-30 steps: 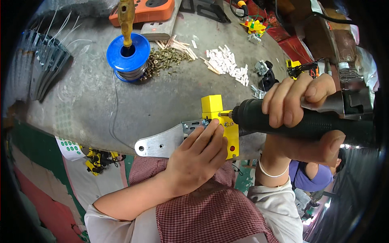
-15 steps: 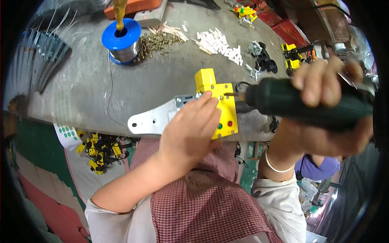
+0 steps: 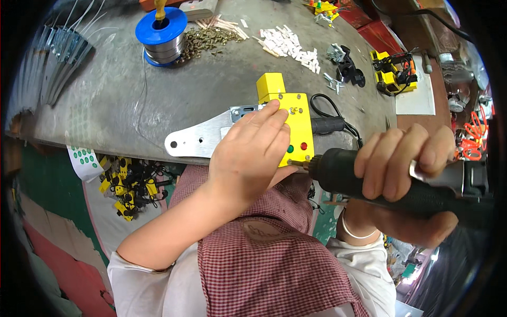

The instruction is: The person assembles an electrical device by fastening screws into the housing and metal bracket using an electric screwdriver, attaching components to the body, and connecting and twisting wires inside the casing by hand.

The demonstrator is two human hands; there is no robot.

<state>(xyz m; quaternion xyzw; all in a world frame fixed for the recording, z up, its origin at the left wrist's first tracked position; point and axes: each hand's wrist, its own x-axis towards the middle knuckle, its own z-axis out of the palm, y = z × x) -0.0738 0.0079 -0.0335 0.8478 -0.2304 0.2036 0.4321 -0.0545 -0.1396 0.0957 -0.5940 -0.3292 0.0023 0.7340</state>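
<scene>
A yellow metal control box (image 3: 302, 127) with one green and one red round light lies at the table's near edge. From its left side runs a flat silver paddle-shaped plate (image 3: 193, 138) with holes. My left hand (image 3: 248, 148) grips the box, fingers across its face and thumb under the near edge. My right hand (image 3: 404, 177) is wrapped round a dark power screwdriver (image 3: 338, 170), held sideways. Its bit reaches the box's near edge, by the lower corner; whether it sits on a screw I cannot make out. A black cable (image 3: 330, 124) leaves the box's right side.
Behind the box lie a blue solder spool (image 3: 161, 26), brass screws (image 3: 208, 42), white sleeves (image 3: 290, 45) and black clamps (image 3: 346, 68). More yellow units stand at the far right (image 3: 391, 79) and hang below the table at left (image 3: 127, 185). Cable ties (image 3: 58, 63) fill the left side.
The screwdriver has moved from the upper part of the box's face down to its near lower corner. My left hand still grips the box. The view has shifted slightly.
</scene>
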